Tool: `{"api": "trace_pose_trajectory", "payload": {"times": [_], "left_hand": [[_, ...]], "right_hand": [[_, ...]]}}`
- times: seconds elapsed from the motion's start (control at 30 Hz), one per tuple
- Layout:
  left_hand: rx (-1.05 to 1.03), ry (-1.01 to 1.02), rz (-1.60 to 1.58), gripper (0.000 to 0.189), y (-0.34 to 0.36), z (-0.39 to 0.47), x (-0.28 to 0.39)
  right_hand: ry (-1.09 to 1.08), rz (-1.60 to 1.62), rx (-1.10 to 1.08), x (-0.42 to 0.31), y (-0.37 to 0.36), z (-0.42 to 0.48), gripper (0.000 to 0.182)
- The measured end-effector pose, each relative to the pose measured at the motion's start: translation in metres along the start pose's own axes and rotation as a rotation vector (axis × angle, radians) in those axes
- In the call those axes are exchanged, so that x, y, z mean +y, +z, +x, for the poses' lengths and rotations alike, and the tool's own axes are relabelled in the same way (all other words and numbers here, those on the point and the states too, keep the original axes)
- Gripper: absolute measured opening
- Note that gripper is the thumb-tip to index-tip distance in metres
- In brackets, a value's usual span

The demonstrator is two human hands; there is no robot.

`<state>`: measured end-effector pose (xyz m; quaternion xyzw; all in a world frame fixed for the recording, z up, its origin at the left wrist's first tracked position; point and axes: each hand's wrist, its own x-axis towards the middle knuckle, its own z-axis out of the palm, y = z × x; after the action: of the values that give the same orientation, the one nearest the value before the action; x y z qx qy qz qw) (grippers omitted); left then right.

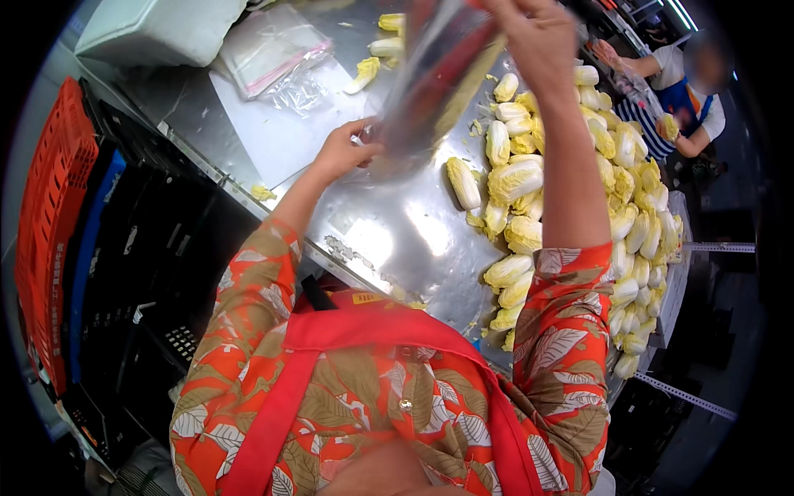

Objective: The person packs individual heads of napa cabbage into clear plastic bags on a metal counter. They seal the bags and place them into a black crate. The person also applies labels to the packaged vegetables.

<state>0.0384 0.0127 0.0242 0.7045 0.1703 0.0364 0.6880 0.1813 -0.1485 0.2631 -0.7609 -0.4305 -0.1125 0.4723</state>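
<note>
A clear plastic bag with dark red areas [434, 87] is stretched between my two hands over the metal table [397, 248]. My left hand [348, 149] pinches its near lower edge between thumb and fingers. Higher up and to the right, my right hand [543, 46] grips the bag's other end. The bag is blurred by motion, and I cannot tell whether anything is inside. A single napa cabbage [463, 184] lies just below the bag. To its right, a large heap of small yellow-white napa cabbages [516, 180] spreads partly behind my right forearm.
A stack of clear plastic bags [270, 49] rests over a white board [267, 136], near a white foam box [161, 31]. Red [56, 235] and black crates [149, 235] stand at the left. Across the heap, a person [673, 99] holds a bag and a cabbage.
</note>
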Motion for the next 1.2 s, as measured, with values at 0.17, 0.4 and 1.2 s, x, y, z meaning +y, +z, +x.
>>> {"api": "trace_pose_trajectory", "payload": {"times": [0.17,0.4,1.2], "left_hand": [[0.076,-0.053,-0.203,0.02,0.016,0.002,0.003],[0.308,0.063,-0.301,0.011,-0.04,0.004,0.018],[0.012,0.161,-0.437,0.006,-0.033,0.045,0.029]], "right_hand": [[-0.439,-0.081,0.56,-0.018,-0.098,-0.016,0.021],[-0.249,-0.239,0.291,0.011,-0.057,-0.205,0.006],[0.556,0.479,-0.187,0.132,0.049,-0.112,0.013]]}}
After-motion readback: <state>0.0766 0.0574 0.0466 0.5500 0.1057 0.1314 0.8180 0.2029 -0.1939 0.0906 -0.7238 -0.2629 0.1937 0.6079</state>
